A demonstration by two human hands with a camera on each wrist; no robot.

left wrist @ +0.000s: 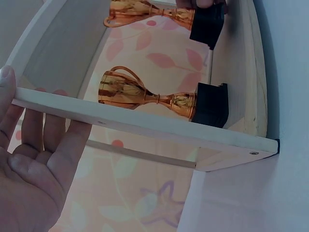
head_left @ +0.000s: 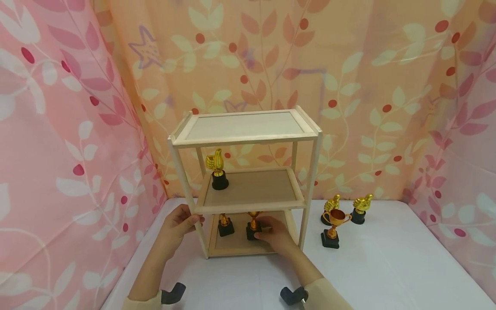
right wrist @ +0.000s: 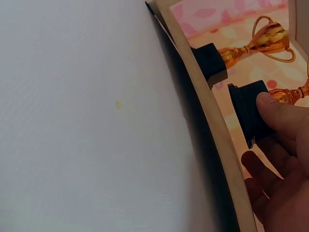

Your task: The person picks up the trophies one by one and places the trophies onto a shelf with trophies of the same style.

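Note:
A three-tier wooden shelf (head_left: 248,209) stands on the white table. My left hand (head_left: 179,226) grips its front left post (left wrist: 159,126), thumb on one side and fingers behind. Inside the bottom tier, my right hand (head_left: 277,234) pinches the black base of a gold trophy cup (right wrist: 251,108) between thumb and fingers. Another trophy cup (left wrist: 120,92) stands to its left on the same tier. The middle board partly hides both cups in the head view. On the middle tier, at the left, stands a gold thumbs-up trophy (head_left: 219,172) with a round black base.
Right of the shelf, a trophy cup (head_left: 331,234) stands in front of two thumbs-up trophies (head_left: 359,211) on the table (head_left: 387,267). The shelf's top tier (head_left: 244,125) overhangs the lower ones. Patterned curtains (head_left: 360,94) close off the back and sides.

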